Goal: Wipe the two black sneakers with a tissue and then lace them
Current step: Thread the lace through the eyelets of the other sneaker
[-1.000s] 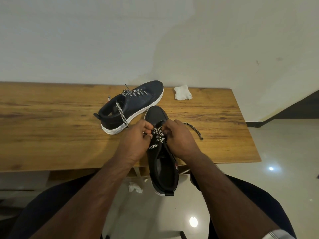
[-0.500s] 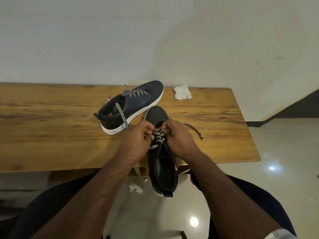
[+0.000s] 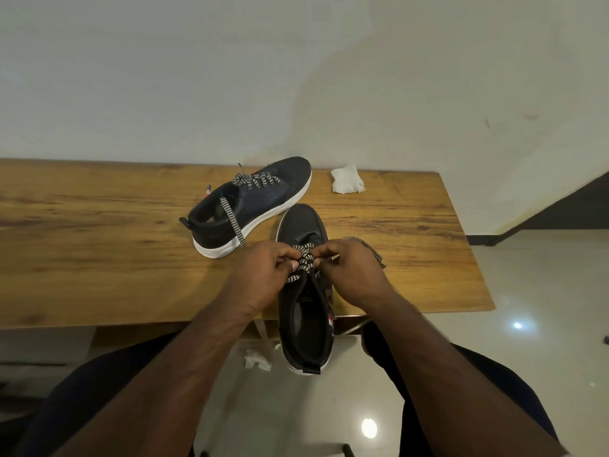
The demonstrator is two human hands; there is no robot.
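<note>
Near sneaker [image 3: 304, 311] at 6 o'clock, heel overhanging table [image 3: 99, 258] edge. Left hand [image 3: 263, 275] and right hand [image 3: 352, 272], each grip pinching its lace [image 3: 304, 258]. Second sneaker [image 3: 253, 209] at 11 o'clock, tissue [image 3: 347, 181] at 1 o'clock.

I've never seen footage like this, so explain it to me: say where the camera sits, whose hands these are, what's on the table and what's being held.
There is no machine here. A person wears a camera on the head, looking forward and down, so you see their own arms. The left hand and right hand pinch the striped lace of the near sneaker, whose toe rests on the wooden table while its heel sticks out past the edge. The far sneaker lies on the table, partly laced, one lace end hanging over its side. A tissue lies behind it near the wall. Another crumpled tissue is on the floor.
</note>
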